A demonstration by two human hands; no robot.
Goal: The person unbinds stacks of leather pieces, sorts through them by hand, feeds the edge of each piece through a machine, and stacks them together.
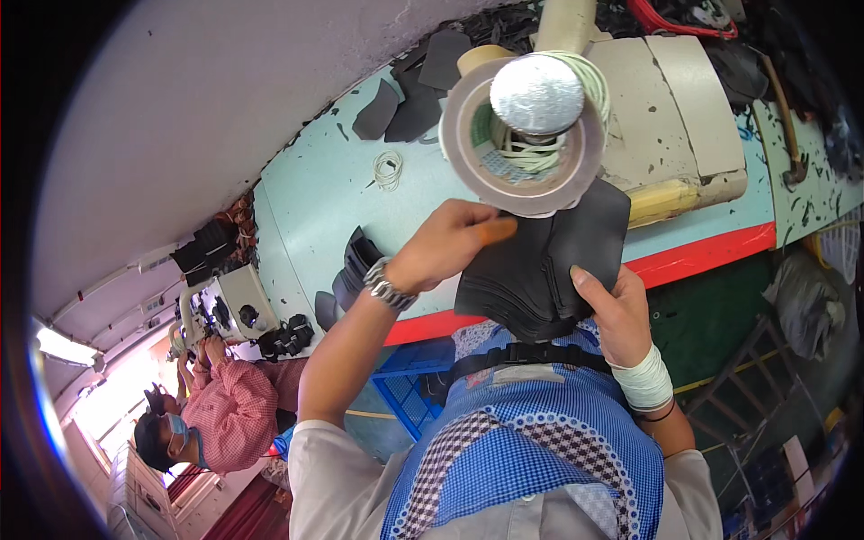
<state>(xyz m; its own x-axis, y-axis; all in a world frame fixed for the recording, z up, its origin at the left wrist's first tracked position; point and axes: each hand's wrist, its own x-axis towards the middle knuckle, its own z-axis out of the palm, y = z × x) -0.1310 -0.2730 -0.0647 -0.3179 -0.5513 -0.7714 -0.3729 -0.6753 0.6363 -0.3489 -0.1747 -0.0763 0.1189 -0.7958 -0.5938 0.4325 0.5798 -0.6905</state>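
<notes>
A fanned stack of black, leather-like cut pieces [526, 270] is held in front of my waist, at the table's front edge. My right hand [616, 310] grips its right side, thumb on top and fingers hidden beneath. At the upper left edge of the stack is my left hand [447, 243], its fingers curled together and an orange cover on one digit that touches the pieces. Just beyond both hands stands a round, pale ring-shaped holder [459, 144] with a shiny metal disc [537, 93] and coiled pale cord [533, 155] inside.
On the pale green table [315, 193] lie a small cord coil [386, 170] and more black pieces [416, 106]. A hammer [792, 144] rests at far right. Below the table is a blue crate [405, 382]. Another person [229, 405] works at a machine on the left.
</notes>
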